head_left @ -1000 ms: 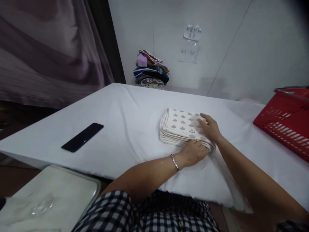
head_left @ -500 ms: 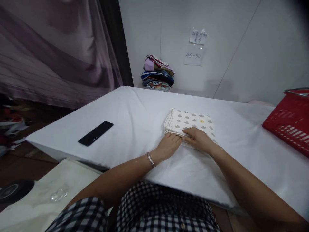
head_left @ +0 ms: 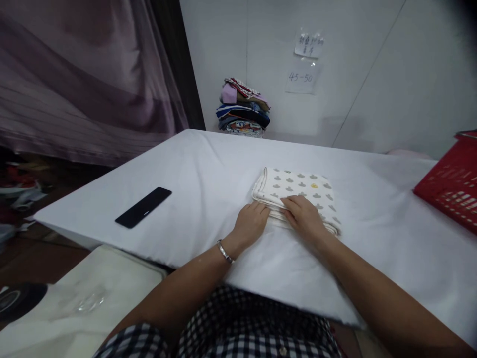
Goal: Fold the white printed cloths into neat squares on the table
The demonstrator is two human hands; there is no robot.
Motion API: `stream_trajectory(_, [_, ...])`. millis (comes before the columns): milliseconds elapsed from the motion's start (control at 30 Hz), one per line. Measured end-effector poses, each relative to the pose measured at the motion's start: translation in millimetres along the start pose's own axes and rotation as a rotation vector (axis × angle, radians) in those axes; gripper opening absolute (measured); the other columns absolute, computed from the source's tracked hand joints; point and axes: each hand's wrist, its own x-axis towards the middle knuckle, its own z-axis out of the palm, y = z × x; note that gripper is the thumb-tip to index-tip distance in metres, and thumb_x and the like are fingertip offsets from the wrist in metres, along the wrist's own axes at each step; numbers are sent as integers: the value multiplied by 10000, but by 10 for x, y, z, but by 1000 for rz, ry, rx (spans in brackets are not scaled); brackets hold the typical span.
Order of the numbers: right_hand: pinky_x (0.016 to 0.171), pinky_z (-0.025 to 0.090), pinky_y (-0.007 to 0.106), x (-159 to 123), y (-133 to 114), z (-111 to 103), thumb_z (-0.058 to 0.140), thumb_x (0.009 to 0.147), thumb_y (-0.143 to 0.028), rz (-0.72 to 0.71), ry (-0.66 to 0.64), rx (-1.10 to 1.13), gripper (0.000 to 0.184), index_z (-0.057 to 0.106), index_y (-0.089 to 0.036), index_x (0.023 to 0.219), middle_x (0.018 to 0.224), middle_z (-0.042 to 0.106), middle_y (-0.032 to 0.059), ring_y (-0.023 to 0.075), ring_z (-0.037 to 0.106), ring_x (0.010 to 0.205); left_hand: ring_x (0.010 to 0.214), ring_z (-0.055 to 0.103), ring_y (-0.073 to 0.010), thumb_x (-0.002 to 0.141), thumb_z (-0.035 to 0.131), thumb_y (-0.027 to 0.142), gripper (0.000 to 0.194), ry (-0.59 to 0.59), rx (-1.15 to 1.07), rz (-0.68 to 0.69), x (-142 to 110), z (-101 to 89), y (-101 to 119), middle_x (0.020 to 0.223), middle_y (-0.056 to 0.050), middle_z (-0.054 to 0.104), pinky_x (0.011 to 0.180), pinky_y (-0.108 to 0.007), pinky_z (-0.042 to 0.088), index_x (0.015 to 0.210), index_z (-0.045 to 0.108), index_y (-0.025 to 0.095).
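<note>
A folded white cloth (head_left: 298, 186) with grey printed shapes and one yellow one lies on the white-covered table (head_left: 194, 179) in front of me. My left hand (head_left: 251, 221) grips the cloth's near left corner, fingers curled at its layered edge and their tips partly hidden. On the near edge, my right hand (head_left: 303, 214) pinches the layers, fingers on top and thumb lower down. Several folded layers show along the near side.
A black phone-like slab (head_left: 143, 207) lies on the table at left. At the right edge stands a red plastic basket (head_left: 450, 181). Behind the table's far edge rises a stack of folded fabrics (head_left: 244, 112). Paper signs (head_left: 301, 78) hang on the wall.
My left hand has slid left along the near edge, away from my right hand, to the corner. More of the near layers now shows between the hands. The view has shifted slightly.
</note>
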Motion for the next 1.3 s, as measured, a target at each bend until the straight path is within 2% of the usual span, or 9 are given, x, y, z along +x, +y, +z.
stream_trajectory(167, [715, 402, 352, -45, -11, 68, 412, 903, -227, -26, -58, -48, 262, 582, -223, 1102, 962, 614, 93, 238, 520, 859, 852, 543, -183, 889, 451, 160, 156, -37, -38, 19, 8, -45, -22, 874, -44, 611, 700, -314, 416, 834, 596, 179])
stream_trajectory(367, [740, 389, 356, -65, -76, 64, 422, 893, -196, -67, -65, -35, 261, 583, -211, 1098, 1034, 605, 101, 243, 505, 918, 829, 574, -160, 872, 507, 228, 122, -60, -146, -20, 1, -106, -75, 849, -15, 647, 699, -291, 426, 845, 622, 199])
stream_trajectory(500, [738, 387, 360, -66, -99, 82, 425, 894, -205, -69, -81, -35, 256, 590, -210, 1090, 1026, 604, 103, 244, 496, 913, 736, 580, -127, 878, 494, 258, 144, -39, -249, -167, -23, -143, -130, 799, 32, 646, 614, -257, 406, 801, 610, 222])
stream_trajectory(667, [757, 394, 359, -59, -117, 57, 426, 895, -232, -48, -90, -25, 250, 595, -192, 1074, 1017, 601, 103, 244, 502, 915, 729, 566, -115, 803, 570, 220, 62, 14, -356, -333, -11, -170, -141, 795, 25, 599, 635, -240, 427, 762, 533, 191])
stream_trajectory(800, [759, 412, 361, -62, -124, 34, 461, 884, -290, -10, -69, 39, 295, 563, -201, 1146, 1038, 606, 104, 241, 525, 907, 754, 579, -110, 808, 552, 199, 96, 53, -436, -364, -7, -159, -135, 932, 6, 563, 649, -236, 451, 885, 495, 198])
stream_trajectory(900, [762, 418, 363, -60, -119, 37, 424, 901, -272, 6, -30, 59, 277, 583, -202, 1116, 1032, 621, 103, 238, 537, 908, 745, 584, -101, 816, 528, 171, 148, 56, -467, -348, -14, -145, -144, 1006, 4, 539, 664, -239, 458, 952, 489, 218])
stream_trajectory(1033, [788, 431, 344, -38, -115, 30, 413, 911, -277, 91, 3, 184, 253, 614, -215, 1051, 995, 636, 74, 216, 549, 908, 767, 579, -106, 819, 506, 151, 103, 44, -493, -318, -22, -128, -159, 975, 13, 547, 697, -241, 461, 890, 502, 225])
stream_trajectory(1167, [779, 440, 322, -7, -102, 17, 427, 910, -334, 236, 34, 340, 234, 629, -246, 991, 927, 643, 37, 197, 562, 886, 758, 576, -119, 792, 534, 159, 141, 65, -492, -369, -21, -112, -155, 925, 12, 549, 676, -255, 459, 910, 482, 216])
stream_trajectory(1300, [773, 434, 320, 10, -89, 35, 421, 911, -355, 277, 37, 361, 245, 631, -242, 966, 910, 645, 35, 199, 565, 883, 752, 570, -109, 802, 538, 174, 111, 63, -455, -339, -20, -117, -131, 971, 3, 529, 661, -242, 458, 892, 485, 210])
